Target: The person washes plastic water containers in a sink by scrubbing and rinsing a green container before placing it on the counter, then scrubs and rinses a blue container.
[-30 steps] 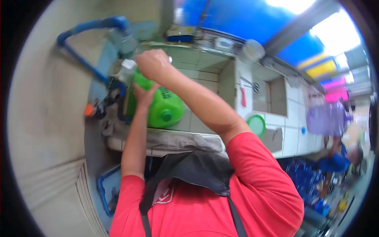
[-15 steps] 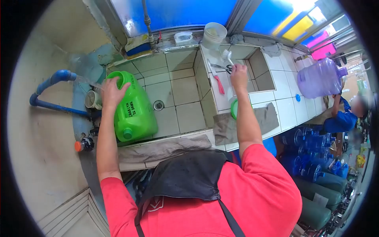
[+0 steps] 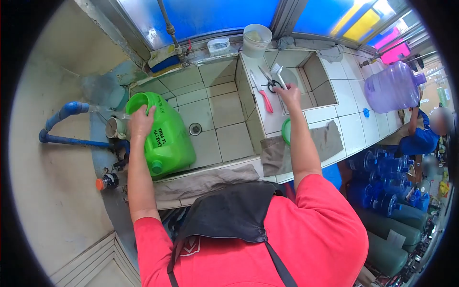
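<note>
A green plastic jug (image 3: 167,136) with black lettering stands tilted in the left part of the tiled sink (image 3: 222,112). My left hand (image 3: 141,122) grips it by the rim of its wide opening, near the water running from the blue pipe (image 3: 67,113). Over the counter at right, my right hand (image 3: 290,97) has its fingers closed round the handle of a white brush (image 3: 278,71). Black-handled scissors (image 3: 273,86) lie right beside those fingers, and a knife with a pink handle (image 3: 266,101) lies to their left.
A green round lid (image 3: 286,131), partly behind my right forearm, sits by a grey cloth (image 3: 325,143). A white bucket (image 3: 256,42) stands on the back ledge. At right are a purple water bottle (image 3: 393,88) and a person in blue (image 3: 417,141). Blue bottles (image 3: 375,165) stand below.
My right hand has closed on the brush, which has shifted slightly. The scissors have turned, their blades now pointing more toward the back. My left hand remains on the jug.
</note>
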### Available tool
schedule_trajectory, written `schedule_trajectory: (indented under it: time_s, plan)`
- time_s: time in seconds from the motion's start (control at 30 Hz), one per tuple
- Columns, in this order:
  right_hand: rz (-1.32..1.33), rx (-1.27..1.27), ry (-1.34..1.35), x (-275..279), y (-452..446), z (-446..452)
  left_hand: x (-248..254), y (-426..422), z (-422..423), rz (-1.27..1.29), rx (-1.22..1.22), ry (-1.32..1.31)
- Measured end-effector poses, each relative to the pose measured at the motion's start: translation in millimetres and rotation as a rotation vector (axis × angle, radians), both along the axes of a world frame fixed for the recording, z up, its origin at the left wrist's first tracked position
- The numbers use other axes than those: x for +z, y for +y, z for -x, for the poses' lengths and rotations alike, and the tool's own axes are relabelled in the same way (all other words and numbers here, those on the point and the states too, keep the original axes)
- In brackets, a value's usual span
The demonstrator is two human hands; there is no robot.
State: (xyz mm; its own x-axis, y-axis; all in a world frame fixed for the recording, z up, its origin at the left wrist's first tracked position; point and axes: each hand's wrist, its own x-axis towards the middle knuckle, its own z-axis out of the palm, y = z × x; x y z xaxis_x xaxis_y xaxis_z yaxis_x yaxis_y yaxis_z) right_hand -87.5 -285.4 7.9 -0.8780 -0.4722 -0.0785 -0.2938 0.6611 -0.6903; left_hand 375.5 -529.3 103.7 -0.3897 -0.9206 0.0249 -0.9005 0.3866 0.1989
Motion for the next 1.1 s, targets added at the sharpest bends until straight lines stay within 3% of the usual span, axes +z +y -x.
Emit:
schedule_trajectory:
  time_s: [0.23, 0.33, 0.47, 0.53, 0.67, 0.73, 0.8, 0.9, 0.97, 1.0, 1.07, 1.1]
  plan:
    - [0.108, -0.089, 0.306, -5.1, -11.4, -25.9, -2.2, 1.3, -2.0, 0.054, -0.033, 0.068]
    - [0.225, 0.068, 0.405, -1.1, -24.9, -31.9, -6.0, 0.5, -0.1, 0.175, -0.102, 0.182]
    - [0.25, 0.116, 0.46, 17.9, -54.6, -57.2, -9.2, -7.6, 2.2, 0.108, -0.106, -0.015]
    - [-0.068, 0.158, 0.553, 16.2, -67.3, -56.1, -12.2, -13.7, 1.8, 0.038, -0.095, -0.083]
    - [-0.085, 0.179, 0.688, 25.8, -68.5, -67.2, -13.2, -10.6, 1.8, 0.075, -0.129, -0.051]
    - [0.179, 0.094, 0.96, 40.0, -66.8, -81.9, -14.1, -9.8, 1.3, 0.103, -0.124, -0.073]
    - [0.283, 0.251, 0.835, 56.2, -57.1, -115.8, -18.9, -13.6, 1.4, 0.118, -0.162, -0.06]
    - [0.415, 0.593, 0.08, 21.3, -43.5, -178.0, -13.3, -1.2, 13.9, 0.112, -0.3, 0.005]
    - [-0.025, 0.729, -0.801, 4.7, -32.4, -209.9, 25.5, 44.0, 45.0, 0.108, -0.372, -0.053]
    - [-0.018, 0.729, -0.794, 14.3, -31.4, -213.3, 44.1, 59.2, 54.8, 0.117, -0.375, -0.051]
    - [-0.089, 0.612, -1.068, 39.0, -26.3, -218.6, 81.0, 82.6, 58.6, 0.267, -0.617, 0.085]
    - [-0.027, 0.676, -1.074, 6.4, -43.9, -196.1, 106.1, 89.2, 50.5, 0.339, -0.661, 0.163]
